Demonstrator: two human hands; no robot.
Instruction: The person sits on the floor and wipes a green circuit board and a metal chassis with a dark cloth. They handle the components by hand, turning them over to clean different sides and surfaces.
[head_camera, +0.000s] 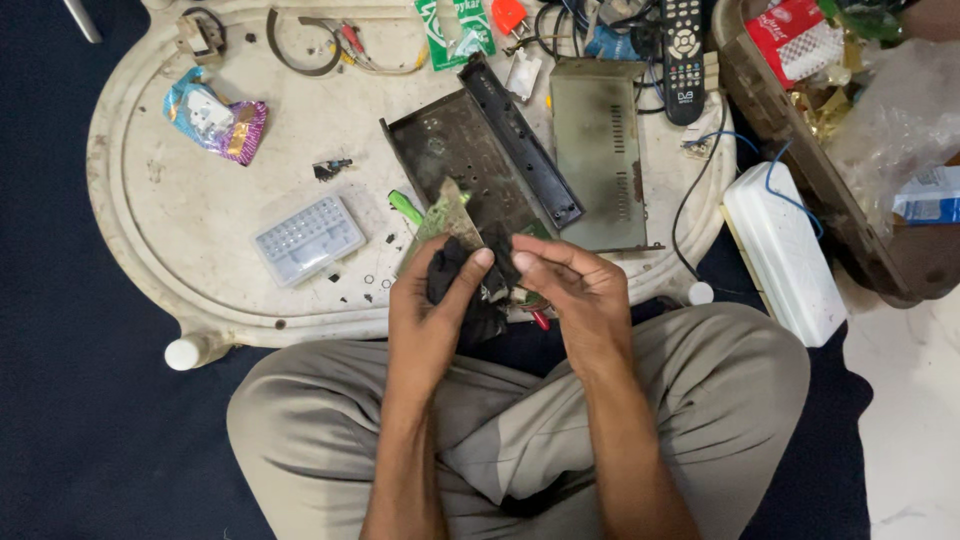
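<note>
Head view: a person sits cross-legged on a dark floor at the near edge of a low, oval, cream-coloured table (150, 250). The left hand (432, 315) is closed around a black cloth (455, 275), thumb pressed across its top. The right hand (575, 290) meets it just beside, its fingertips (525, 262) pinching the same cloth and the small parts under it. Both hands together hold a green circuit board (447, 212), which sticks up tilted behind the cloth, above the table's near edge.

Behind the board, towards the middle of the table, lies an opened metal chassis (450, 160) with a black front panel (520, 140) leaning along its right side. The chassis cover (597, 150) lies just right of it. A green-handled screwdriver (405, 207) lies touching the chassis's near corner. A clear plastic bit case (308, 240) sits left of the hands. A crumpled foil wrapper (215, 120) lies near the left edge, and a black remote control (683, 55) at the far right edge.
</note>
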